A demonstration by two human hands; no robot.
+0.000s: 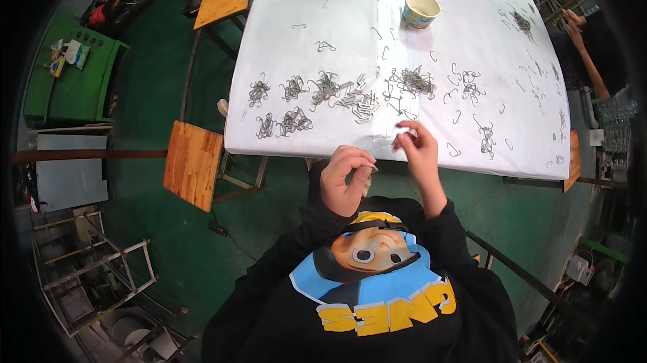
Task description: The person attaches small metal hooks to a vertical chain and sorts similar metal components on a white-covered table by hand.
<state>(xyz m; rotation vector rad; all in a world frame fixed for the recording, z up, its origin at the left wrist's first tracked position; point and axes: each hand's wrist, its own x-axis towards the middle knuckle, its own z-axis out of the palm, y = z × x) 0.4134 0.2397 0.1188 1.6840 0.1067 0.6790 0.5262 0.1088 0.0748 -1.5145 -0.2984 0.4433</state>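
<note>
My left hand (345, 179) is closed at the table's near edge, thumb and fingers pinching a small silvery metal piece (374, 168). Just right of it, my right hand (422, 155) is raised over the edge, its bent thumb and forefinger apart with nothing visible between them. Beyond both hands lies a pile of short silvery metal pieces (362, 101). Bent wire hooks (325, 89) are heaped to its left, and a denser heap of wire hooks (415, 82) sits to its right. Smaller clusters of hooks (294, 122) lie near the front left.
A white cloth covers the large table (303, 39). A paper tub (421, 10) stands toward the back, with loose hooks scattered around. Wooden stools (193, 165) flank the left side. Another person's hands (574, 29) show at the far right edge.
</note>
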